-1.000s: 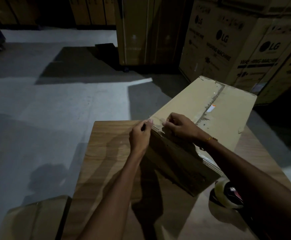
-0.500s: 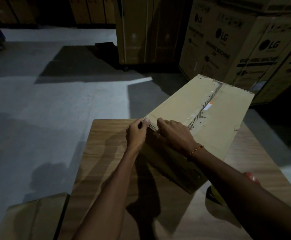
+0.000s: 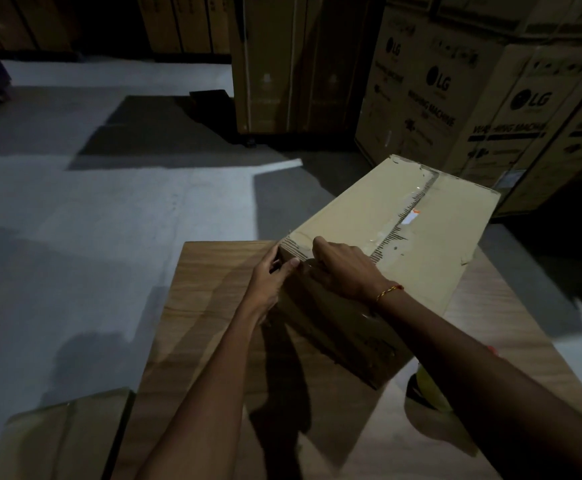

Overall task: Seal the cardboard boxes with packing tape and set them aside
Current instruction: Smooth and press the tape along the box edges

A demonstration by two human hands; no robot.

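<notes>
Head view only, and dim at that. I see the tan cardboard box [image 3: 386, 251] sitting on the wooden table [image 3: 210, 306], skewed, its long axis running from the near-left corner under my hands away toward the table's far right edge, where it overhangs. A strip of clear packing tape [image 3: 400, 220] shines along the top seam. My left hand [image 3: 270, 275] holds the box's near-left corner, thumb across the near face and fingers curled round the side. My right hand [image 3: 343, 268] lies just beside it on the top near edge, fingers bent down over the edge, seemingly pressing something flat; whether they pinch a tape end I cannot tell. Both hands are at the same corner, almost touching, so the rest of the box lies ahead and to the right, nearer my right arm.

My right forearm hides most of a yellowish tape roll [image 3: 428, 389] near the table's near right edge. A second brown box [image 3: 57, 434] is cut off at the lower left, below the table.
</notes>
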